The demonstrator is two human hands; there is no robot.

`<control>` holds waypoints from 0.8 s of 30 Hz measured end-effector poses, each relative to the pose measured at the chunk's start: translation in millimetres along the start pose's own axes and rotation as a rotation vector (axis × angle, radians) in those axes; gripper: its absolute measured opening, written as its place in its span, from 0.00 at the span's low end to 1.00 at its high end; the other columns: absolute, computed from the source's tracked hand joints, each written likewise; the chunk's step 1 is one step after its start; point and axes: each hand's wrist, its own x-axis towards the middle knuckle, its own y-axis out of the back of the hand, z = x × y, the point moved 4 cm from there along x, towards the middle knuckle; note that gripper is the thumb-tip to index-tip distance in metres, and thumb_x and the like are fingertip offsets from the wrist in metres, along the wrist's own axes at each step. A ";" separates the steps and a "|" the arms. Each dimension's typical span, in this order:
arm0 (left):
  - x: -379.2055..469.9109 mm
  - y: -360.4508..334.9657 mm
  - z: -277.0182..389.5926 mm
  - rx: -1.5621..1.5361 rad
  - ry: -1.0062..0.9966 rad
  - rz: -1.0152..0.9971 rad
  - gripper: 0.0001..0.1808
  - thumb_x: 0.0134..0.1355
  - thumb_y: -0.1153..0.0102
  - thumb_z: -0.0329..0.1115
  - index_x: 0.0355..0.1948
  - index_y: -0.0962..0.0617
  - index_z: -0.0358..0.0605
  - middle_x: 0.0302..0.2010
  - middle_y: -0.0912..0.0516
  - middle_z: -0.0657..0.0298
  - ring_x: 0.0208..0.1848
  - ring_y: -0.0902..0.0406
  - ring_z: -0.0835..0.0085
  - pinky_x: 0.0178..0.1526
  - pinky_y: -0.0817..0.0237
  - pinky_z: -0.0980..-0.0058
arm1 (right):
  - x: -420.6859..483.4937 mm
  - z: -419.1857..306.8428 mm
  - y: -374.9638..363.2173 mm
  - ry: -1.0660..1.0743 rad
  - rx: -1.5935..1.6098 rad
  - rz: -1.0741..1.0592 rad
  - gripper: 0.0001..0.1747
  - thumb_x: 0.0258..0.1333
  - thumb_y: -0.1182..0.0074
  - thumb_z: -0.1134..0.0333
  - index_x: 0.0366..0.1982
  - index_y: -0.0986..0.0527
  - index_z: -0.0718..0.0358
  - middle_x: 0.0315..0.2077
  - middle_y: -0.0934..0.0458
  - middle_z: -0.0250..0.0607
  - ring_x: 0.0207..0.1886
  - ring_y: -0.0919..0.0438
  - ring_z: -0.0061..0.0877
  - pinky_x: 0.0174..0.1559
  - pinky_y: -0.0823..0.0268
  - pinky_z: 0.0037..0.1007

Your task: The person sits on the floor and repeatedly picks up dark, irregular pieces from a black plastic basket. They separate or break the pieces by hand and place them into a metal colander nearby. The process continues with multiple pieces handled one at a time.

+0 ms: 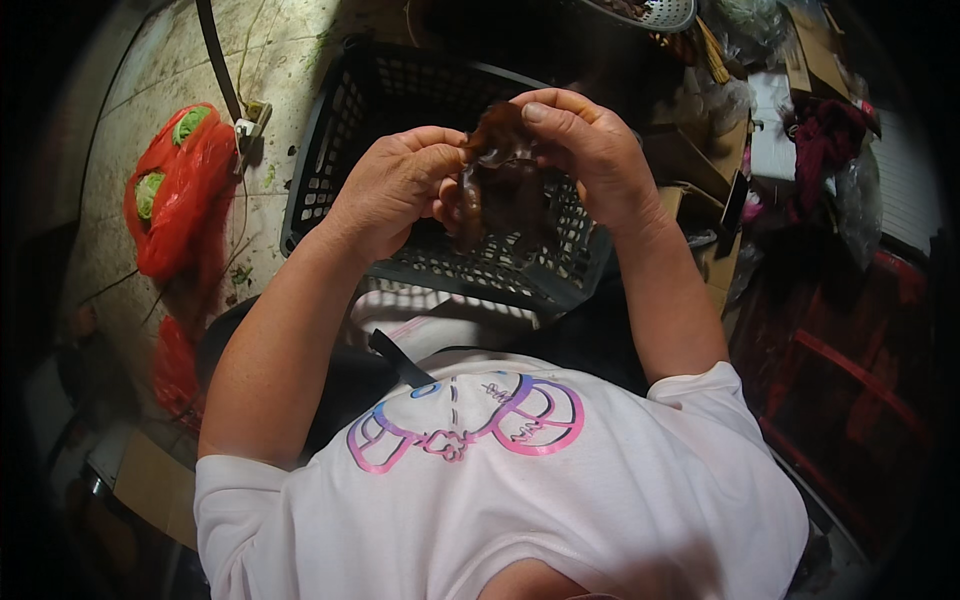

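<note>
Between my two hands hangs a dark brown, glossy, frilled piece that looks like wood ear fungus (506,176). My left hand (409,184) pinches its left edge between thumb and fingers. On the other side, my right hand (592,150) grips the upper right edge, thumb on top. Both hands are over a black plastic crate (315,180) with slotted walls, which stands in front of my lap. Deep shadow hides most of what the crate holds.
Left on the tiled floor (289,67) lies a red plastic bag (184,195) with green vegetables, beside a power socket (251,124) and cord. A grey colander (667,13) with dark pieces is at the top. Cardboard (709,157) and plastic bags crowd the right.
</note>
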 end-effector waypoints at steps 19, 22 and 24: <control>1.5 3.0 6.0 0.391 -0.422 0.132 0.18 0.56 0.38 0.23 0.48 0.25 0.41 0.41 0.19 0.65 0.43 0.22 0.80 0.47 0.28 0.81 | -11.2 2.4 -18.5 0.222 -0.072 -0.119 0.13 0.51 0.40 0.78 0.41 0.22 0.65 0.37 0.19 0.36 0.42 0.20 0.20 0.47 0.26 0.23; 1.7 3.3 3.5 0.301 -0.459 0.092 0.17 0.56 0.38 0.23 0.47 0.24 0.41 0.42 0.19 0.65 0.44 0.22 0.79 0.49 0.29 0.81 | -14.5 -2.0 -17.7 0.398 -0.244 -0.027 0.11 0.48 0.38 0.78 0.36 0.22 0.63 0.33 0.20 0.34 0.38 0.20 0.20 0.42 0.27 0.22; -1.0 0.4 7.7 0.200 -0.420 0.081 0.16 0.54 0.37 0.24 0.44 0.24 0.40 0.40 0.19 0.64 0.43 0.21 0.79 0.47 0.28 0.80 | -17.0 -5.5 -16.3 0.490 -0.387 0.019 0.11 0.45 0.37 0.78 0.34 0.22 0.62 0.31 0.20 0.34 0.35 0.21 0.20 0.40 0.27 0.22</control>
